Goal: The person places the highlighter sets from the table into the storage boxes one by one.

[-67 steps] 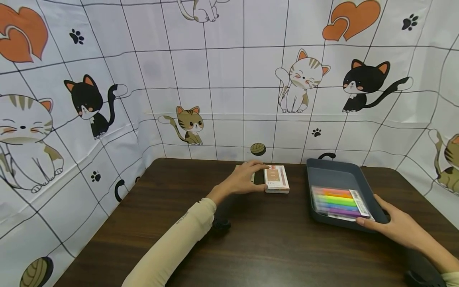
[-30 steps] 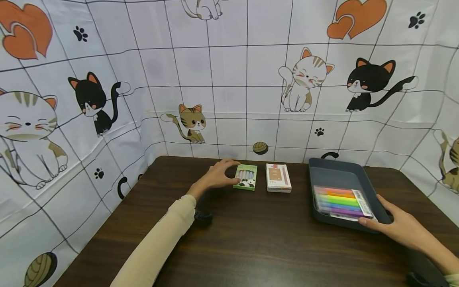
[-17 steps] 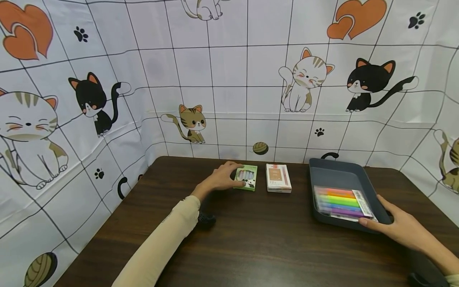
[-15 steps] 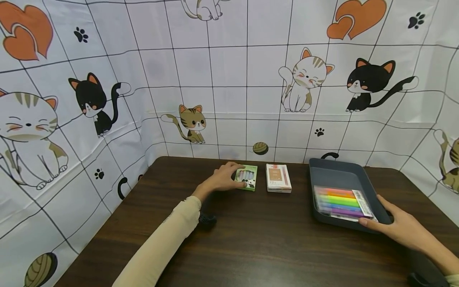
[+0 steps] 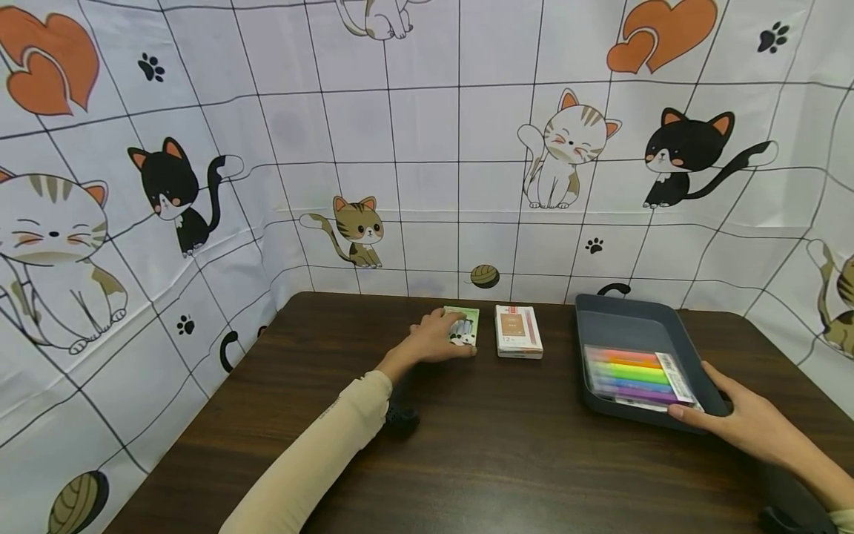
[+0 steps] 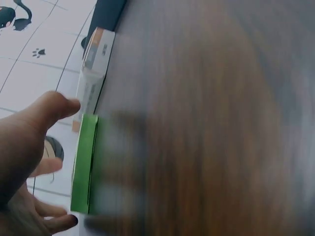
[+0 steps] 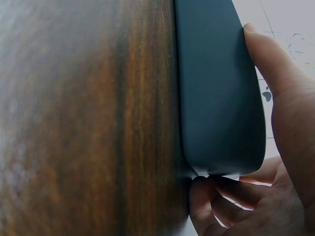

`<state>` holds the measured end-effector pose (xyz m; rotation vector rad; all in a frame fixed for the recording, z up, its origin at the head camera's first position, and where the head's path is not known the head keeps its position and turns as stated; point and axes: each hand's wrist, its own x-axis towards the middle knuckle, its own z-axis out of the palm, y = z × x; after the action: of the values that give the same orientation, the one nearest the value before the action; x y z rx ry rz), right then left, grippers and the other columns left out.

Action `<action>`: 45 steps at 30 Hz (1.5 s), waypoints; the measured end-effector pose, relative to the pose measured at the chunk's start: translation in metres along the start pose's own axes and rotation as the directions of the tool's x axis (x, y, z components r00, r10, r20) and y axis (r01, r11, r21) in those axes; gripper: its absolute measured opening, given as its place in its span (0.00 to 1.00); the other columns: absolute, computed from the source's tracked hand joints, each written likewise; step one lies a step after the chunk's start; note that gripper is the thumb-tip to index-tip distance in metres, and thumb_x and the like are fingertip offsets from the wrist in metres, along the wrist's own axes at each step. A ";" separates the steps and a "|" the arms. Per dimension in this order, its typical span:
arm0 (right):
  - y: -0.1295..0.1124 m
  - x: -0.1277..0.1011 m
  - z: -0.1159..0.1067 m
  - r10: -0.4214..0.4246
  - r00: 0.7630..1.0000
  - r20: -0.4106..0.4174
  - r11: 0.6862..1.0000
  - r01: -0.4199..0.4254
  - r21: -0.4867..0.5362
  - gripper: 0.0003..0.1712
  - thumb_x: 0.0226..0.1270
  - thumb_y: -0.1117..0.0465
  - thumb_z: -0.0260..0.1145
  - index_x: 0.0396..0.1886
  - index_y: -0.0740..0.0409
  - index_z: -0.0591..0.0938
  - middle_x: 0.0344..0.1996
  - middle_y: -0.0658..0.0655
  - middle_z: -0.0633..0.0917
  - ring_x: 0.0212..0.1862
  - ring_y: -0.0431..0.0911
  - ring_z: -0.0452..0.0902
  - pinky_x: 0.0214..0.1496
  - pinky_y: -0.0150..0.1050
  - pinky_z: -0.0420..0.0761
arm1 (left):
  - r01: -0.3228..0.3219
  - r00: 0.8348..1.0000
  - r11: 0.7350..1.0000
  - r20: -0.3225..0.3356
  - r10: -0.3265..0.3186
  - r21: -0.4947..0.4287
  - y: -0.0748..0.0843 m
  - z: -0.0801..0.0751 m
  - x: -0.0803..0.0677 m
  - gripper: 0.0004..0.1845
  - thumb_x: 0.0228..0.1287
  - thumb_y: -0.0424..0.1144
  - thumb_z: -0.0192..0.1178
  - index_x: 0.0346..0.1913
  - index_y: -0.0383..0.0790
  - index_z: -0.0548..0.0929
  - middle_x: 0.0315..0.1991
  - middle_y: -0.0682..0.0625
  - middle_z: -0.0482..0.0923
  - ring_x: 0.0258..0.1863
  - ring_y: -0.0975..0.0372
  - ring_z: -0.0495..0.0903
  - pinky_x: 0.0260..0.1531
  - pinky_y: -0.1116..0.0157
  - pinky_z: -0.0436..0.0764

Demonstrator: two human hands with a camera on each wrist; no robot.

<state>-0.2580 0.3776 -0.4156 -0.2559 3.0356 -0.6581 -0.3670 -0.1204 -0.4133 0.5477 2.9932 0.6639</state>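
Observation:
A small green box (image 5: 465, 331) with a panda picture and pale sticks on its front lies on the table. My left hand (image 5: 437, 338) is over its left part, thumb by the near edge and fingers toward the far edge. In the left wrist view the thumb and fingers (image 6: 55, 106) are spread around the green box's side (image 6: 84, 164), with no firm grip visible. My right hand (image 5: 740, 415) holds the grey-blue tray (image 5: 627, 320) at its near right corner, thumb on the rim and fingers outside. A clear pack of rainbow-coloured pens (image 5: 630, 377) lies in the tray.
A white and tan box (image 5: 518, 331), seemingly stacked on another, lies between the green box and the tray. The dark wooden table (image 5: 507, 452) ends at the back against a cat-patterned curtain (image 5: 427, 178).
My left hand moved left from beside the white box, uncovering the green box, then came back rightward over it. The right hand and tray stayed in place.

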 end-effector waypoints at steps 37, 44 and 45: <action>-0.001 -0.001 -0.001 -0.003 1.000 -0.004 1.000 0.003 0.003 0.65 0.68 0.34 0.64 0.79 0.73 0.40 0.62 0.92 0.59 0.58 0.87 0.60 0.47 0.76 0.68 | 0.173 0.981 0.985 -0.084 -0.173 -0.015 0.023 0.008 -0.002 0.38 0.58 0.54 0.70 0.71 0.45 0.76 0.50 0.41 0.71 0.50 0.48 0.65 0.47 0.49 0.65; -0.001 -0.001 -0.001 0.003 1.000 0.003 1.000 -0.003 0.004 0.65 0.68 0.34 0.64 0.79 0.74 0.40 0.63 0.92 0.58 0.58 0.87 0.59 0.47 0.76 0.68 | 0.220 0.967 0.973 -0.114 -0.228 -0.076 0.021 0.004 -0.004 0.37 0.53 0.52 0.75 0.67 0.44 0.80 0.51 0.37 0.69 0.50 0.46 0.64 0.46 0.48 0.65; -0.002 -0.001 -0.001 0.003 1.000 0.004 1.000 -0.003 0.005 0.65 0.68 0.34 0.64 0.79 0.73 0.40 0.63 0.92 0.58 0.58 0.87 0.59 0.47 0.76 0.68 | 0.223 0.965 0.971 -0.119 -0.232 -0.083 0.020 0.004 -0.004 0.37 0.53 0.52 0.75 0.66 0.44 0.80 0.52 0.37 0.69 0.50 0.46 0.64 0.47 0.48 0.65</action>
<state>-0.2571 0.3766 -0.4144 -0.2517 3.0298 -0.6636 -0.3563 -0.1029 -0.4088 0.1576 3.0690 0.8066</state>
